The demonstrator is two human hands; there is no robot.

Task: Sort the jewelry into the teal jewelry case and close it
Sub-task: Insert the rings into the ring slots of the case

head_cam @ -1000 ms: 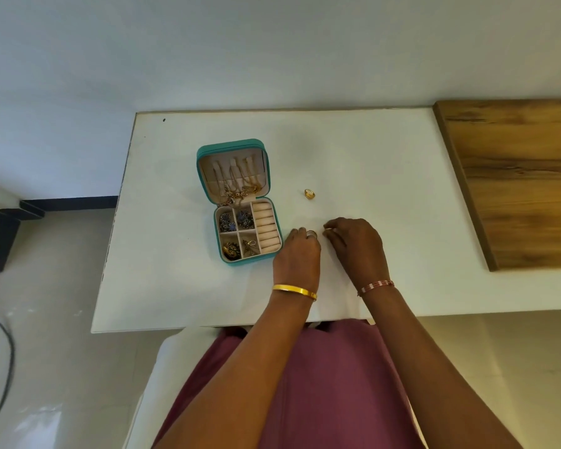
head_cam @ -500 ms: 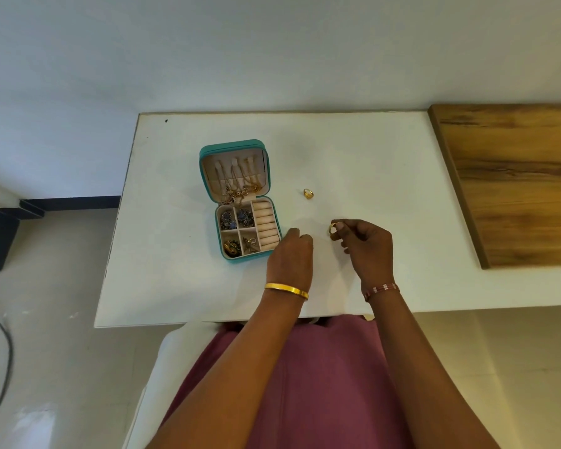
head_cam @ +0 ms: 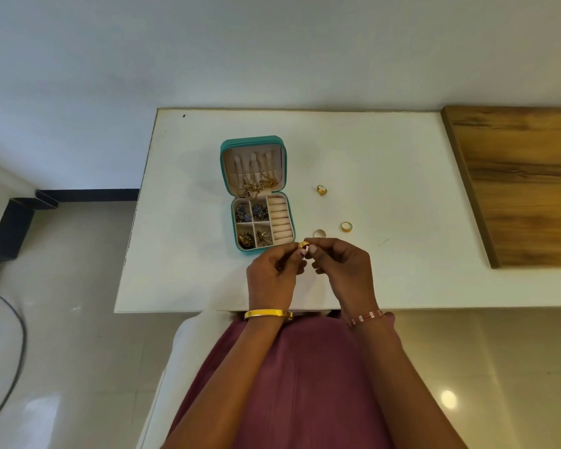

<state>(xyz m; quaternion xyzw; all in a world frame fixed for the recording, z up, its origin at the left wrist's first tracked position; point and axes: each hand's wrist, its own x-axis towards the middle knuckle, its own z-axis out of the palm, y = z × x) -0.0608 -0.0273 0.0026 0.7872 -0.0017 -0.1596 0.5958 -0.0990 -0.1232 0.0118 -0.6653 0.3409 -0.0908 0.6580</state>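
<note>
Pinching a gold ring [head_cam: 303,244] between both hands' fingers [head_cam: 313,250], the person is hovering at the open teal case [head_cam: 254,142], frame center. Seating it squarely in the ring rolls [head_cam: 279,222] looks wise; three rings [head_cam: 346,227] are waiting on the table [head_cam: 386,157].

White table [head_cam: 386,270] with open teal jewelry case [head_cam: 255,192], three loose gold rings [head_cam: 321,189] (well apart), wooden board [head_cam: 525,183].
</note>
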